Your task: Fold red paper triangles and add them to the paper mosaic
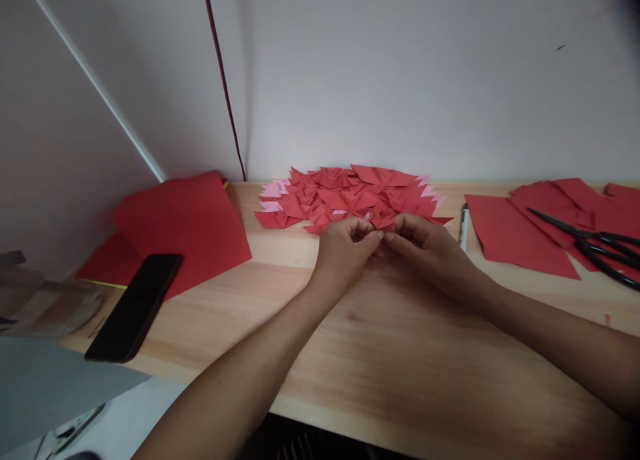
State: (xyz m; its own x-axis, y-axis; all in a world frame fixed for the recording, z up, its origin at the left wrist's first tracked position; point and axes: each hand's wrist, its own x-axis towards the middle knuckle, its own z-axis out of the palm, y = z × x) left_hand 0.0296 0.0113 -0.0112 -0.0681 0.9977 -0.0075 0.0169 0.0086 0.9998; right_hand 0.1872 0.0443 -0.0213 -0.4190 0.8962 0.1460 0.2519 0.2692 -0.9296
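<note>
My left hand (345, 247) and my right hand (423, 243) meet at the middle of the wooden table (390, 353), fingertips pinched together on a small red folded paper piece (383, 223) that is mostly hidden by the fingers. Just behind the hands lies a heap of several folded red and pink paper pieces (350, 197) against the wall. Both hands' fingers are curled and closed.
Red paper sheets (185, 227) lie at the left with a black phone (135, 307) on their corner. At the right are cut red sheets (520, 237) with black scissors (595, 247) on them, and a pen (464, 225) beside them. A dark cord (225, 87) runs down the wall.
</note>
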